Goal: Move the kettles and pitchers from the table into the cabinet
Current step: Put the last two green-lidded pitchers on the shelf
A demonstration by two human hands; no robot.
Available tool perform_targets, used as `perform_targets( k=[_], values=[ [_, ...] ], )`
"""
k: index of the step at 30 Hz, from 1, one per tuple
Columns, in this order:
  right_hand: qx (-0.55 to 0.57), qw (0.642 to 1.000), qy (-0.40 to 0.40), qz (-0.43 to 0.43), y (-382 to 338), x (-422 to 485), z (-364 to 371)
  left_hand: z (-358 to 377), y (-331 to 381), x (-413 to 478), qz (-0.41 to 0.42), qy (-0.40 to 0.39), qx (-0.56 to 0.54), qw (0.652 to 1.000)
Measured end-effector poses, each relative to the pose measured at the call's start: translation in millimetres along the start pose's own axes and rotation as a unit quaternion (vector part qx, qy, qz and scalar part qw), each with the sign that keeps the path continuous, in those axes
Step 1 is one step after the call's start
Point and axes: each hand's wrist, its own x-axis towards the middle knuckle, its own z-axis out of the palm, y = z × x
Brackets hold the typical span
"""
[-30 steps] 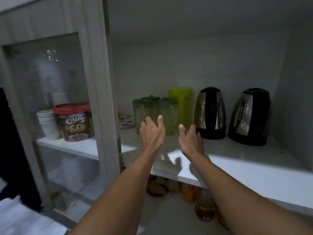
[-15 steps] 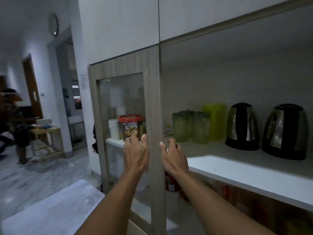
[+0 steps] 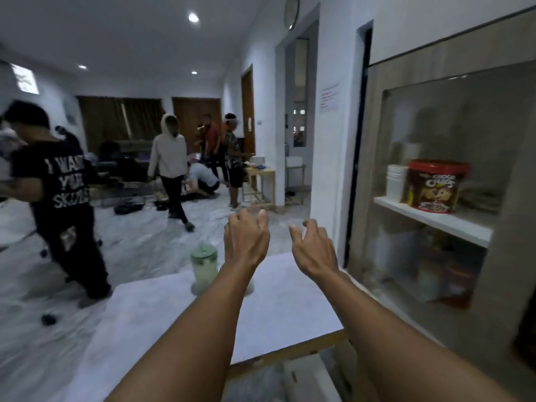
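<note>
The white table [image 3: 162,314] stretches below my arms beside the glass-fronted cabinet [image 3: 435,184]. A green-lidded pitcher [image 3: 203,266] stands at its far edge. My left hand [image 3: 246,239] and right hand [image 3: 314,250] hang above it, empty, fingers loosely curled.

White walls [image 3: 333,68] and a marble-patterned floor [image 3: 139,239] are seen. Recessed ceiling lights [image 3: 193,17] are lit. Brown curtains [image 3: 119,123], wooden doors [image 3: 248,111] and a small wooden side table [image 3: 261,181] are noted; several people stand beyond.
</note>
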Motion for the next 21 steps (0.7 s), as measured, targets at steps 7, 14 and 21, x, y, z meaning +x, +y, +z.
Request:
perform_targets(
  k=[7,14,21],
  values=[
    [-0.003,0.995,-0.095,0.025,-33,-1,117,-38,-123,36,-0.089,-0.013,0.057,0.994],
    [-0.036,0.986,-0.147,0.069,-14,29,192,-6,-193,59,-0.156,-0.051,0.061,0.985],
    [-0.031,0.975,-0.174,0.132,18,98,272,57,-251,115,-0.215,-0.097,0.063,0.97]
  ],
)
